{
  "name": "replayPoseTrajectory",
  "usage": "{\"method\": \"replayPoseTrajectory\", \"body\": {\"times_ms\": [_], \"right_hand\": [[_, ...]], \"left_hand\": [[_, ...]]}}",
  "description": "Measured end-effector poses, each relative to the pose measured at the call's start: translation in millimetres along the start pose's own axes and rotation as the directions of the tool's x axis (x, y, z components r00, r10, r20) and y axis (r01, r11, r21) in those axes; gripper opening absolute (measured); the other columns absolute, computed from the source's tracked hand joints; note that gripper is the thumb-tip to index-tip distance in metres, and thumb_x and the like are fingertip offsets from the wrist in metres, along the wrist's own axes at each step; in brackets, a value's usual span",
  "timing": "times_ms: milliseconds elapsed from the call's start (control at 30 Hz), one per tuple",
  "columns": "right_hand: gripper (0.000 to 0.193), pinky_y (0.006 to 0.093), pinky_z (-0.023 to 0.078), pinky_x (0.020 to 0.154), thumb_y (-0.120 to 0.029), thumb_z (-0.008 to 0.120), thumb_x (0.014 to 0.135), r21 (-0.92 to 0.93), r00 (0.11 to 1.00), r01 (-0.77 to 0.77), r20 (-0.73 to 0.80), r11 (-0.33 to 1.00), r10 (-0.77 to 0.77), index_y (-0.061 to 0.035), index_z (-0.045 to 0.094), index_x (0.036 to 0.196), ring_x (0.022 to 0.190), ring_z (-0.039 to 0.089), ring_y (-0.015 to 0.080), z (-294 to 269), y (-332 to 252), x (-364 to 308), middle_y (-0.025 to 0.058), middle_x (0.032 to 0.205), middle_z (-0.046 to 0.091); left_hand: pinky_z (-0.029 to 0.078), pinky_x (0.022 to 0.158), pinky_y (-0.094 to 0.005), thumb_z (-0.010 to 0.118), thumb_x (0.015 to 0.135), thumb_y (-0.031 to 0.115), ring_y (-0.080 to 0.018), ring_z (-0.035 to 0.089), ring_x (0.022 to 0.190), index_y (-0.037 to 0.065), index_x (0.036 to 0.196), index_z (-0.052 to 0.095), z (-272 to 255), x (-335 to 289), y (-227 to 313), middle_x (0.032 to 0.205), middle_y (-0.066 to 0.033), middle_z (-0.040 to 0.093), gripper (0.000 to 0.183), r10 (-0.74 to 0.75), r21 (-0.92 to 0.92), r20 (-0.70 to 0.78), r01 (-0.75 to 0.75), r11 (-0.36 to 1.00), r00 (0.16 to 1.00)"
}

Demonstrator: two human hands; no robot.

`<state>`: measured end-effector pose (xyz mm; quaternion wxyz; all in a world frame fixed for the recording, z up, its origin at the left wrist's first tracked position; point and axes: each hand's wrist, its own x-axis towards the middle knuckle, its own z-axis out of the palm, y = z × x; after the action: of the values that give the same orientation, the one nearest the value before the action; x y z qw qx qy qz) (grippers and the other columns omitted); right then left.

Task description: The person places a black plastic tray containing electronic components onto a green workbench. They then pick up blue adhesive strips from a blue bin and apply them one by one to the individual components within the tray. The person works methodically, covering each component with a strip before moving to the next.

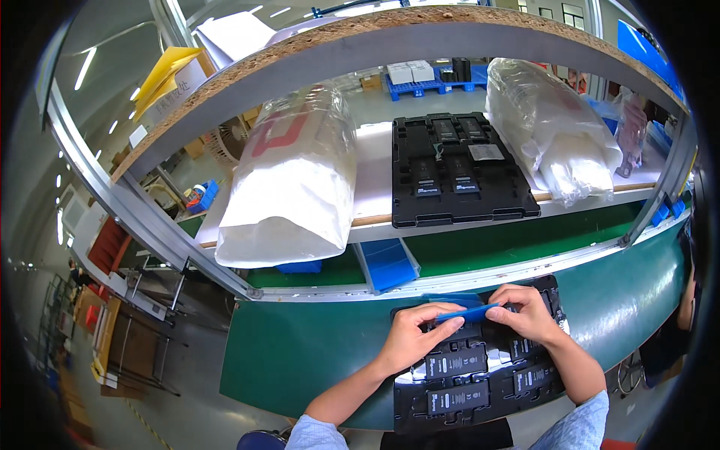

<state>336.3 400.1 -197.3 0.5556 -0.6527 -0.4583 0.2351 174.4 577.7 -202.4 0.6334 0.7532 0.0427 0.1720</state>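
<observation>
Between my two hands a thin blue plastic film (474,312) is stretched above a black tray. My left hand (411,334) pinches its left end with thumb and fingers, and my right hand (528,313) grips the other end. Below them the black moulded tray (500,401) lies on the green bench. Flat black battery packs with white print sit in its pockets, among them one battery (456,363) just under my left hand and another (533,379) below my right wrist. My hands and the film hide part of the tray's far rows.
A stack of blue film sheets (390,265) lies at the back of the green bench (300,345). On the shelf above, another black tray (487,210) holds several batteries, between a white plastic bag (289,217) and a clear bag (551,127). Metal posts frame the shelf.
</observation>
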Motion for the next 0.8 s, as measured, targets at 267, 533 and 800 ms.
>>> {"method": "replayPoseTrajectory", "body": {"times_ms": [267,533,800], "right_hand": [[0.016,0.0266,0.046,0.069,-0.015,0.071,0.083,-0.068,1.0,0.02,0.005,0.997,-0.019,0.0004,0.067,0.085,0.075,0.059,0.0127,-1,-4,-1,0.0068,0.082,0.065],[0.018,0.0272,0.046,0.071,-0.014,0.071,0.083,0.053,1.0,-0.023,-0.018,0.998,0.024,0.0012,0.068,0.091,0.078,0.059,0.0138,1,2,-2,0.0078,0.088,0.065],[0.016,0.0281,0.047,0.071,-0.011,0.072,0.081,-0.102,0.986,0.111,-0.11,0.989,-0.122,0.0023,0.07,0.088,0.079,0.061,0.0166,6,-11,-4,0.0094,0.086,0.066]], "left_hand": [[0.05,0.073,-0.0234,0.067,0.088,0.018,-0.0087,0.061,0.081,0.0,0.102,0.069,-1,-3,9,0.09,-0.0063,0.069,0.023,-0.174,-0.036,-0.017,0.173,0.984,0.985],[0.043,0.061,-0.0227,0.067,0.088,0.02,-0.0045,0.051,0.068,-0.002,0.09,0.068,4,-4,3,0.073,-0.0029,0.064,0.022,-0.1,0.127,-0.089,0.11,0.986,0.991],[0.03,0.045,-0.0278,0.07,0.085,0.021,-0.0045,0.031,0.054,-0.004,0.067,0.058,7,-3,0,0.052,-0.0037,0.041,0.033,0.078,0.21,-0.208,-0.034,0.977,0.975]]}}
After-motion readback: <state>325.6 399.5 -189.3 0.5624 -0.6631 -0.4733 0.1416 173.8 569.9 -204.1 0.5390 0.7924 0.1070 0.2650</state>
